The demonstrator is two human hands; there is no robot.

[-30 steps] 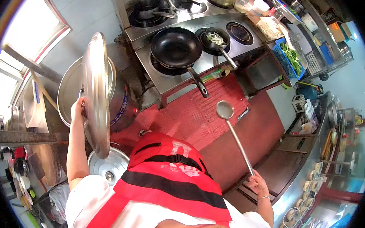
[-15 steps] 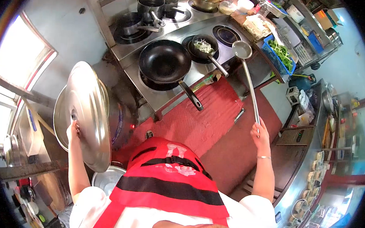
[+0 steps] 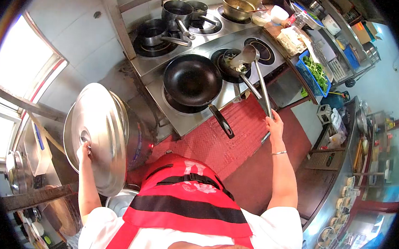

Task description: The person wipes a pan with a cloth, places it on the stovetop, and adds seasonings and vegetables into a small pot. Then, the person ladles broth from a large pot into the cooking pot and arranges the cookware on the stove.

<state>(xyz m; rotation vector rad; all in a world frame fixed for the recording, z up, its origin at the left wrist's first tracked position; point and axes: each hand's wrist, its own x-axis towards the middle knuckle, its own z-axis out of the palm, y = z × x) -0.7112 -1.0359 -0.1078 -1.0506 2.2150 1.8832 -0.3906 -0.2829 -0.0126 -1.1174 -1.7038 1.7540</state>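
My left hand point(image 3: 85, 151) grips the handle of a large round metal lid point(image 3: 104, 142), which is tilted on edge beside a big metal pot point(image 3: 69, 131). With my right hand point(image 3: 275, 124) I hold the long handle of a ladle point(image 3: 262, 85). The ladle's bowl is tipped over a small dark saucepan point(image 3: 231, 72) with pale sliced food in it; whether they touch I cannot tell. A black frying pan point(image 3: 193, 79) sits on the burner to the left of that saucepan, its handle toward me.
Dark saucepans point(image 3: 153, 32) and a brass-coloured bowl point(image 3: 238, 8) stand on the back burners. A blue basket point(image 3: 308, 78) of green vegetables is at the right of the stove point(image 3: 164, 111). A metal counter point(image 3: 329, 194) runs along the right. Red matting point(image 3: 235, 135) covers the floor.
The ladle has moved left, from beside the small saucepan to over it, and its bowl has tipped. My left hand still holds the lid. The whole view has shifted slightly.
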